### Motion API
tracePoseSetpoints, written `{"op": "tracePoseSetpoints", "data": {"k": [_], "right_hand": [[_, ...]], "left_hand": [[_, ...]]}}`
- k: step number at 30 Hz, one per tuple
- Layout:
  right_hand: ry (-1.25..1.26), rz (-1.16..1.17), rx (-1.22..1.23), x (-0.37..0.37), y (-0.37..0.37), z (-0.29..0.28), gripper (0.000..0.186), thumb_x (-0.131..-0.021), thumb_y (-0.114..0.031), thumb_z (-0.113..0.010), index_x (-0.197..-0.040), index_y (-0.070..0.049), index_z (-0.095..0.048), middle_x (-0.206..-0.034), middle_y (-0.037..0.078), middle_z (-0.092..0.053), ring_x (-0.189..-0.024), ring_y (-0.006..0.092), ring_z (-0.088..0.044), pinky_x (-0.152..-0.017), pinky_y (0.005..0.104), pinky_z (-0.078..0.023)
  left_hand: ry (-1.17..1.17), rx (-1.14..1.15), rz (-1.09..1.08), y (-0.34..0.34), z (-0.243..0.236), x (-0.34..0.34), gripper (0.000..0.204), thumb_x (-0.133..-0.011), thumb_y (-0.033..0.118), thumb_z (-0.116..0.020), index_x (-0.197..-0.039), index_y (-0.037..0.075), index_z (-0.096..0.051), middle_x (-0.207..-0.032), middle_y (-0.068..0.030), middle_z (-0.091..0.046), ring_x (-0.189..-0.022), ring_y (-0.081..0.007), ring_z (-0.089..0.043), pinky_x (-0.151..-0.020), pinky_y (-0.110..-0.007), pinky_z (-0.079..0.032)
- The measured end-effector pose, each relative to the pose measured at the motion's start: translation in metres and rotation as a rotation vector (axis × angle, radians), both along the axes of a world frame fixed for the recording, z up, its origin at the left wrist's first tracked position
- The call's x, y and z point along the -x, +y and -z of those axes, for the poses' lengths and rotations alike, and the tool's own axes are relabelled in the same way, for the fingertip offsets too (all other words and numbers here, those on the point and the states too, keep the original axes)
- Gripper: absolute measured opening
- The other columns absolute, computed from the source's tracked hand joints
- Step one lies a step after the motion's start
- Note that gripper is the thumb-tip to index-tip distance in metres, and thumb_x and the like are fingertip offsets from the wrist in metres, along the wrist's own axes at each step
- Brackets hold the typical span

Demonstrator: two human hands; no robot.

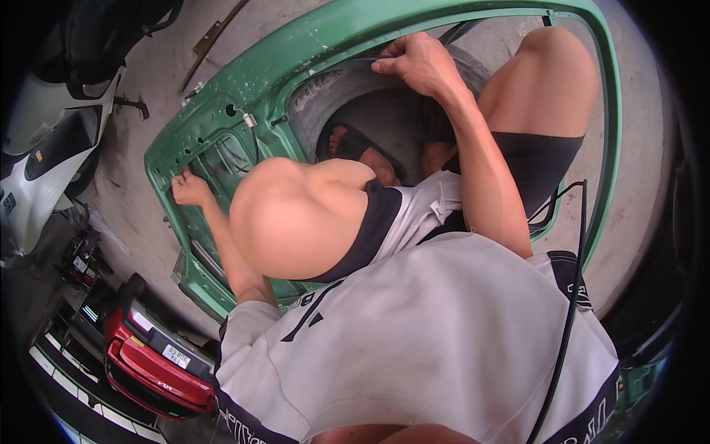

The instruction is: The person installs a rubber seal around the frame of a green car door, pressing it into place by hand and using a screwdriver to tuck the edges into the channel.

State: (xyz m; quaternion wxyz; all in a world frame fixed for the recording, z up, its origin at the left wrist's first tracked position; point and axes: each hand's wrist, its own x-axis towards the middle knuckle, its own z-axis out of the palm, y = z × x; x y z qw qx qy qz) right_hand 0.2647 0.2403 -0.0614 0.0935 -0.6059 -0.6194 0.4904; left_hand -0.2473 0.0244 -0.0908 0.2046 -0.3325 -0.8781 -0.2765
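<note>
A green car door (299, 30) with an open window frame lies around my bent legs. At its inner panel on the left, my left hand (190, 189) has its fingers curled closed against the metal; what they grip is too small to make out. My right hand (411, 63) grips a thin black strip (359, 59) at the top of the window opening. A small white connector (248, 119) on a wire sits on the panel. Inside the window opening is a grey tyre (303, 100), with my sandalled foot (355, 148) showing in its dark middle.
A white scooter (33, 185) stands at the left, with a red car (151, 362) at the lower left. A long narrow piece (203, 52) lies on the concrete floor (155, 74) beyond the door. A black cable (580, 244) runs down my right side.
</note>
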Motion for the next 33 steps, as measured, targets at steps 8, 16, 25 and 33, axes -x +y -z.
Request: {"op": "tracePoseSetpoints", "data": {"k": [8,16,25,33], "right_hand": [[0.311,0.267,0.171,0.03,-0.013,0.004,0.036,-0.08,-0.033,-0.083,-0.086,0.002,-0.078,-0.072,0.01,-0.071,-0.068,0.0162,-0.065,-0.068,0.0335,-0.051],[0.277,0.124,0.194,0.033,-0.01,-0.001,0.029,-0.084,-0.026,-0.08,-0.093,0.001,-0.076,-0.078,0.002,-0.069,-0.064,0.0098,-0.054,-0.059,0.0265,-0.043],[0.215,0.326,0.114,0.037,-0.018,-0.01,0.034,-0.084,-0.03,-0.082,-0.091,0.003,-0.076,-0.071,0.004,-0.068,-0.061,0.0105,-0.058,-0.058,0.0276,-0.047],[0.385,0.52,0.105,0.051,-0.031,-0.001,0.026,-0.085,-0.023,-0.081,-0.086,0.002,-0.074,-0.07,0.003,-0.068,-0.057,0.0076,-0.056,-0.055,0.0257,-0.046]], "left_hand": [[-0.12,-0.17,0.029,-0.011,0.006,0.03,0.048,-0.077,0.004,-0.081,-0.057,0.002,-0.037,-0.05,-0.008,-0.046,-0.053,-0.0226,-0.036,-0.059,-0.043,-0.037],[-0.064,-0.077,-0.044,-0.019,0.009,0.045,0.055,-0.076,0.006,-0.082,-0.059,0.004,-0.03,-0.05,-0.006,-0.034,-0.056,-0.0223,-0.028,-0.057,-0.043,-0.032],[-0.069,-0.132,-0.035,-0.019,0.012,0.051,0.054,-0.073,0.011,-0.083,-0.059,0.005,-0.032,-0.052,-0.0064,-0.034,-0.058,-0.0267,-0.029,-0.063,-0.042,-0.033],[0.0,0.007,-0.131,-0.017,0.017,0.056,0.042,-0.074,0.006,-0.082,-0.059,0.002,-0.043,-0.054,-0.009,-0.051,-0.056,-0.0245,-0.04,-0.061,-0.043,-0.039]]}}
